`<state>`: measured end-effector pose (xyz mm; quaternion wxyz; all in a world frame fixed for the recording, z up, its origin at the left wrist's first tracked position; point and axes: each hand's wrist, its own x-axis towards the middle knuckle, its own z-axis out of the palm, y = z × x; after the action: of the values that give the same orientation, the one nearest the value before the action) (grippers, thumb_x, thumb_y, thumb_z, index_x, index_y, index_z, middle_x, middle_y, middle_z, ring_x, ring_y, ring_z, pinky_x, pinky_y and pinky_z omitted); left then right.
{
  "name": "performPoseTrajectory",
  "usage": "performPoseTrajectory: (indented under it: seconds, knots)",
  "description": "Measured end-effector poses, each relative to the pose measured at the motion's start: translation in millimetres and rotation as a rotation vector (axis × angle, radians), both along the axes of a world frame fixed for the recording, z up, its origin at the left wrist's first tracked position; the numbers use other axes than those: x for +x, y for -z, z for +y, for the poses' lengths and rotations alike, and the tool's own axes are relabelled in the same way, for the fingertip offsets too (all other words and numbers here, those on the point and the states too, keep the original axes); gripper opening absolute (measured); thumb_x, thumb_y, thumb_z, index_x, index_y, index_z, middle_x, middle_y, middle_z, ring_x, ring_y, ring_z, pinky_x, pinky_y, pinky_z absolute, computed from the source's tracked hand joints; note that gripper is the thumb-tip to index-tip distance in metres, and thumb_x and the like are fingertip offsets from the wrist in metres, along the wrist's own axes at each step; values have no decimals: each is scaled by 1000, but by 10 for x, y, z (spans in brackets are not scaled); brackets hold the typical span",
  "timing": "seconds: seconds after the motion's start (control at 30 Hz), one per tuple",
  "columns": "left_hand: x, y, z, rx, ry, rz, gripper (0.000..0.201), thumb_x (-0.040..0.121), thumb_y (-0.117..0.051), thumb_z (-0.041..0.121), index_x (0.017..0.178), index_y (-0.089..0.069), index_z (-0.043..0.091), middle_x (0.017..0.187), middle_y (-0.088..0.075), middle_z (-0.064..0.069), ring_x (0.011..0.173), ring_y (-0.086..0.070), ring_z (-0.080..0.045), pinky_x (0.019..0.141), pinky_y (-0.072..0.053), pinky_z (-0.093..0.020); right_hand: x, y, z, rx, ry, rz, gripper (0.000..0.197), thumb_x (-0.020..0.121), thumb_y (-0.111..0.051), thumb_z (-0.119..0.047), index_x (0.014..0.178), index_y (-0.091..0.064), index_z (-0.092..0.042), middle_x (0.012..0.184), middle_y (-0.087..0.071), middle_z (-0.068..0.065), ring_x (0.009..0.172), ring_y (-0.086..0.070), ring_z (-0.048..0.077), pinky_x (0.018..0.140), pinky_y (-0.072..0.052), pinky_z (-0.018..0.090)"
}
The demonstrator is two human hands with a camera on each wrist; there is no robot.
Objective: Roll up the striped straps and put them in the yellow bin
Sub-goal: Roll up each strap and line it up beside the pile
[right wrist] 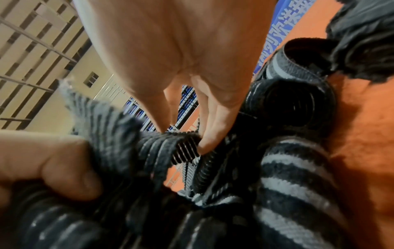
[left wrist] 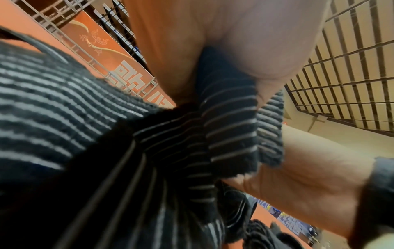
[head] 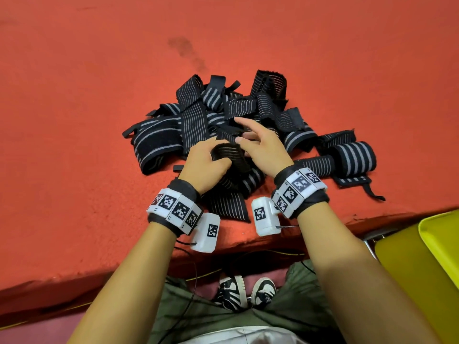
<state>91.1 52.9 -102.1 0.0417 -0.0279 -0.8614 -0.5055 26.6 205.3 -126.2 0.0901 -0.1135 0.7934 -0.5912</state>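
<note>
The left hand (head: 204,163) has its fingers curled tight around a partly rolled striped strap (head: 229,155), while the right hand (head: 263,147) pinches the strap's loose end just beside the left fingertips, its other fingers spread. Beyond and around both sets of fingers lies the pile of striped straps (head: 198,115) on the red table (head: 87,95). The yellow bin (head: 427,249) sits well right of the right wrist; what it holds cannot be told.

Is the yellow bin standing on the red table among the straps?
No: in the head view the yellow bin sits below the red table's near edge, off to the right.
</note>
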Motion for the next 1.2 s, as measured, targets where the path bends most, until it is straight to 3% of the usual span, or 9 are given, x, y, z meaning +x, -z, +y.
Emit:
performPoseTrajectory:
  seconds: [0.13,0.33,0.4,0.47,0.53,0.67,0.83,0.97,1.2]
  knots:
    - [17,2,22,73,37,-40,34,65,-52,3,63,-65,35,67,-60,10,67,-56,-16,67,-47,-37,21,-28,13,-55,-22,87,43,91,-67,-6,130,-69,-25,131,-63,-1,119,-63,15,109,-49,34]
    - [-1,63,-8,64,-43,-70,11,71,-56,15,69,-63,22,68,-62,3,66,-56,-16,71,-51,-43,41,-105,39,-18,33,273,46,85,-65,9,125,-69,-12,132,-64,2,122,-57,11,97,-39,5]
    - [-21,94,-18,48,-80,-28,15,78,-57,23,85,-67,14,80,-70,-1,74,-63,-19,80,-55,-45,59,-115,34,8,37,241,43,89,-62,4,128,-67,-16,127,-66,2,116,-60,12,98,-43,12]
    - [-43,107,-25,25,-124,21,21,85,-59,28,98,-66,13,91,-72,-1,87,-67,-19,88,-55,-45,73,-125,37,7,76,206,20,97,-62,-12,112,-75,-15,112,-73,0,106,-65,10,100,-49,28]
    - [-55,92,-28,26,-169,60,23,90,-61,30,105,-65,13,98,-72,1,94,-67,-18,92,-53,-45,102,-158,59,-58,85,117,26,102,-61,-30,94,-77,-11,88,-73,-4,87,-65,5,91,-54,36]
    - [-76,86,-28,96,-207,81,14,96,-64,27,100,-61,14,88,-69,6,84,-64,-10,83,-53,-34,142,-152,76,-54,-26,160,6,93,-73,-20,90,-72,-14,81,-69,-12,78,-64,5,80,-56,33]
    - [-96,57,-49,364,-254,-74,22,79,-49,20,97,-59,27,86,-60,2,80,-56,-11,75,-51,-26,74,-177,110,-76,235,142,17,95,-65,-11,85,-62,-24,62,-61,-13,44,-58,8,55,-46,29]
    - [-53,116,-99,311,-180,-46,44,71,-47,2,105,-50,29,93,-64,1,84,-60,-12,82,-51,-30,82,-186,114,-143,309,107,3,98,-59,-14,96,-60,-12,71,-60,-13,58,-71,12,72,-59,60]
    - [-69,142,-94,269,-149,-41,50,81,-63,-18,117,-50,14,79,-57,5,60,-53,-2,67,-48,-17,71,-169,79,-210,325,94,9,96,-58,-15,93,-57,-24,88,-63,4,70,-69,3,82,-62,52]
